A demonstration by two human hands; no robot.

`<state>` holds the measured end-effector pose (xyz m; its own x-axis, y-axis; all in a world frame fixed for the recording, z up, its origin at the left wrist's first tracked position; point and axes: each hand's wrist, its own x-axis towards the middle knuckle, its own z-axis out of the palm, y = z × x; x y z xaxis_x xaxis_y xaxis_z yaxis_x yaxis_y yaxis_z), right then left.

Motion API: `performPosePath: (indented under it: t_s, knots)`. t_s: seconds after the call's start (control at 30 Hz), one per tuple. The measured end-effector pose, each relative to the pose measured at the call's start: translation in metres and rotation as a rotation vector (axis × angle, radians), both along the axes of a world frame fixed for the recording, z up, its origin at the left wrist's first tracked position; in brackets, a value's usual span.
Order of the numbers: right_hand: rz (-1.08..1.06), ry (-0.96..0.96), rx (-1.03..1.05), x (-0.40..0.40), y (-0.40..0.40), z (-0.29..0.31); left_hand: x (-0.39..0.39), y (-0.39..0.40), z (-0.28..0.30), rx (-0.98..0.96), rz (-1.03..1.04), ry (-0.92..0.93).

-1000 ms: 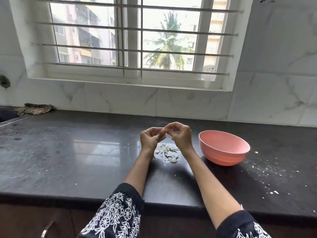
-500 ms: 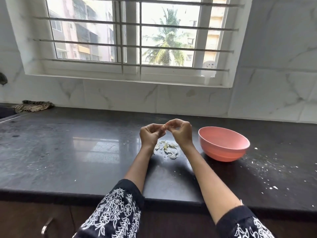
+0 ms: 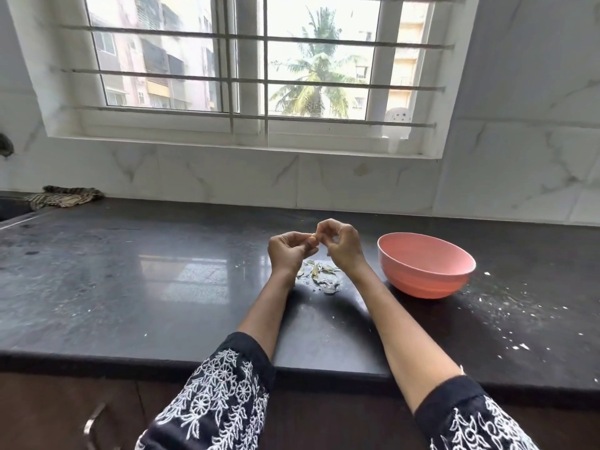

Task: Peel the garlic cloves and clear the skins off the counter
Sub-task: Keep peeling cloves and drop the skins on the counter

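Both forearms extend forward, hands raised above the black counter (image 3: 194, 287). Left hand (image 3: 287, 251) and right hand (image 3: 342, 243), fingers curled, together pinch a garlic clove (image 3: 312, 237). Skins (image 3: 319, 276) lie directly beneath, beside the pink bowl (image 3: 425, 274).

A crumpled striped cloth (image 3: 66, 196) lies at the far left of the counter, against the white marble-patterned wall tiles (image 3: 357, 186), just beside the edge of a dark sink (image 3: 13, 207). Above the tiles, a white-framed window (image 3: 246, 125) with horizontal metal bars (image 3: 227, 76) looks out on a palm tree (image 3: 313, 86) and apartment buildings (image 3: 156, 66). A small white perforated object (image 3: 400, 116) stands on the sill at the window's right end. Below the near counter edge, dark wooden cabinet fronts carry a metal handle (image 3: 92, 420) at the left.
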<state>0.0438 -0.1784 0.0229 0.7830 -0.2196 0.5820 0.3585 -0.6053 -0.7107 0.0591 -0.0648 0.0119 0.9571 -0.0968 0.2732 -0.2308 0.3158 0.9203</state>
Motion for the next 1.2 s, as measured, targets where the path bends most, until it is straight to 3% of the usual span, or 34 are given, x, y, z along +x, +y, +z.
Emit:
performPosePath:
  t_s: [0.3,0.7,1.2]
  knots:
    - [-0.035,-0.166,-0.081,-0.001,0.007,0.0,0.0,-0.001,0.003,-0.264,-0.149,0.146]
    - [-0.024,-0.136,-0.18,0.003,0.001,-0.001,0.003,0.005,0.006,-0.351,-0.291,0.242]
    - [-0.01,-0.039,-0.293,0.001,-0.001,-0.003,0.006,0.009,0.007,-0.356,-0.133,0.321]
